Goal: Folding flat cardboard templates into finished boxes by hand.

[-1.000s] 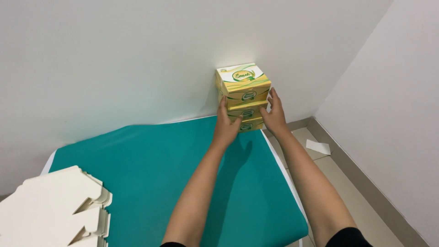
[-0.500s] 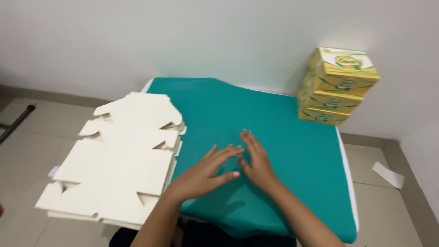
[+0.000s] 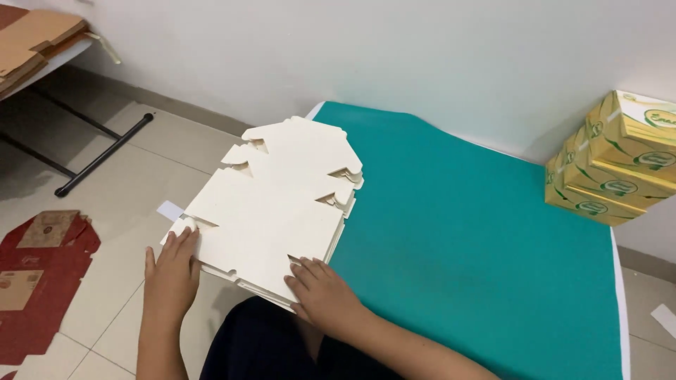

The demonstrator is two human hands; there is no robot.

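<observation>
Two hands on a stack of flat die-cut blanks

Two hands, both ours, at the near edge of the stack of white carton blanks [image 3: 278, 200]. Stack lies on the left end of the green surface [image 3: 465, 232], overhanging its left side above the tiled floor [image 3: 120, 183].

Left hand [image 3: 171, 271]: fingers spread and flat on the stack's near-left corner, not curled round anything. Right hand [image 3: 322, 292]: fingers flat on the near-right edge, likewise pressing, not gripping.

Handling, as we judge it: thin card, light per sheet, stiff in plane but floppy once lifted by one edge. Smooth sheets will likely slide over each other and fan out. Notched tabs look easy to bend or snag. Best hold: pinch both long edges of the whole stack, thumbs on top, away from the tabs.

Far right: piled yellow boxes [image 3: 620, 165], well apart.
</observation>
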